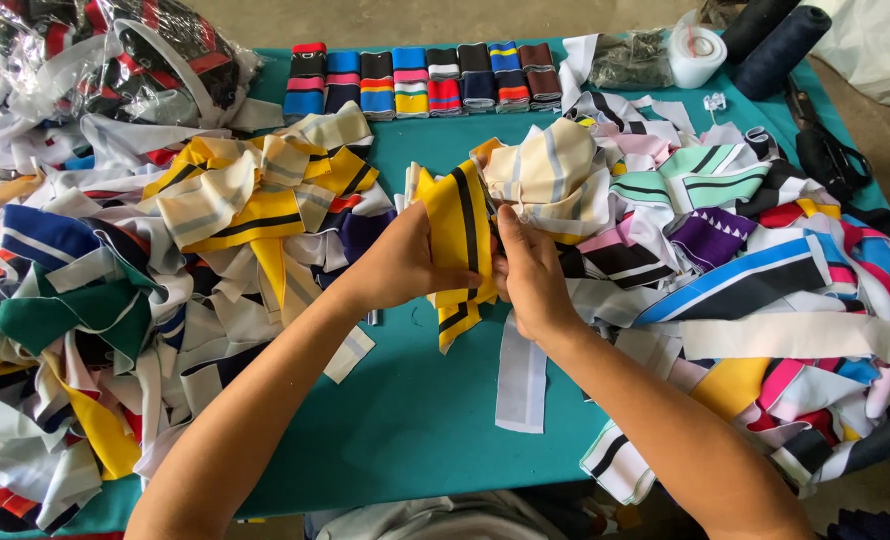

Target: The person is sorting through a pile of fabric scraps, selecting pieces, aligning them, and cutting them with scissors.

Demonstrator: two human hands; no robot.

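Both hands, left hand [400, 265] and right hand [530, 280], pinch the yellow fabric strip with black stripes [460, 245] above the teal table [415, 420]; fingers should keep its edges aligned, I think.

Yellow fabric strip [462, 240] with black stripes and white edging — bunched and folded lengthwise, held upright above the teal table between both hands — hung with its lower end trailing down just over the tabletop, between the two scrap heaps.
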